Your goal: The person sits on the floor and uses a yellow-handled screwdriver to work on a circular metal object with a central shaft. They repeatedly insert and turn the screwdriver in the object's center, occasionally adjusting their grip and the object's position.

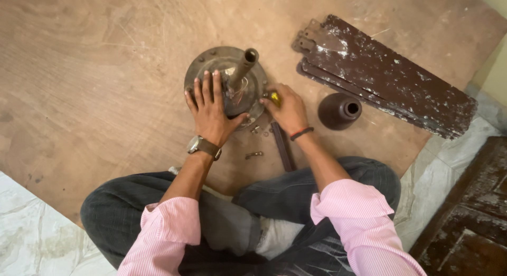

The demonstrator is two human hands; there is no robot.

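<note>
A person sits cross-legged on a brown board (95, 70) laid on the floor, with a round, rusty fan motor housing (208, 65) lying flat just beyond the knees, near the middle of the board. A metal shaft (244, 66) rises from the housing's centre, tilted toward the board's far right corner. The left hand (210, 110) lies flat on top of the housing's near-left part, fingers spread wide and pressed on the metal, gripping nothing; a watch (203, 146) sits on its wrist. The right hand (285, 108) is at the housing's near-right rim, fingers curled around a small tool with a yellow handle (274, 98); its tip is hidden, so where it meets the housing cannot be told. The housing thus lies between and partly under both hands. A dark flat bar (282, 146) lies under the right wrist, and a few loose screws (253, 155) rest on the board near it. To the right, apart from the hands, stands a dark bell-shaped cover (339, 111), and beyond it lies a stack of brown, paint-flecked fan blades (385, 75) toward the board's right edge.
</note>
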